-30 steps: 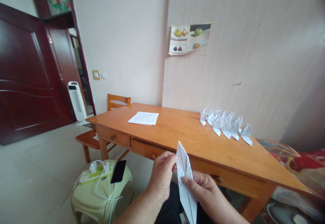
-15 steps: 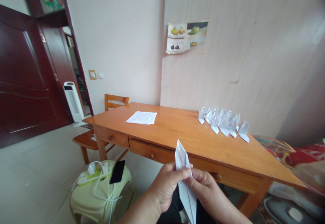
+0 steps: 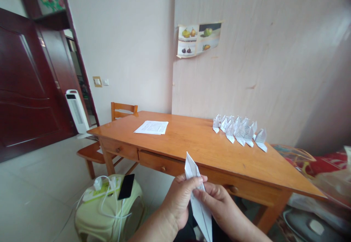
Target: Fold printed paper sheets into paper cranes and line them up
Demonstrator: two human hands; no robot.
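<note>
A long, narrow piece of folded white paper (image 3: 199, 210) is held between both hands in front of the table, its pointed tip upward. My left hand (image 3: 181, 194) is closed around its middle, the thumb pressed flat across the front. From the other side my right hand (image 3: 216, 200) pinches the same paper, thumb on the near face and fingers partly hidden. Several folded paper figures (image 3: 241, 130) stand in rows at the table's back right. A stack of printed sheets (image 3: 151, 127) lies on the left part of the table.
The wooden table (image 3: 186, 136) has drawers along its front, just beyond my hands. At the lower left, a pale green stool (image 3: 109, 216) bears a power strip (image 3: 95, 194), white cables and a black phone (image 3: 126, 186). A wooden chair (image 3: 124, 106) stands behind the table's left end.
The paper's tip has shifted slightly left, and my right thumb has moved a little up and left along the paper. Both hands keep their hold. The view has turned slightly right.
</note>
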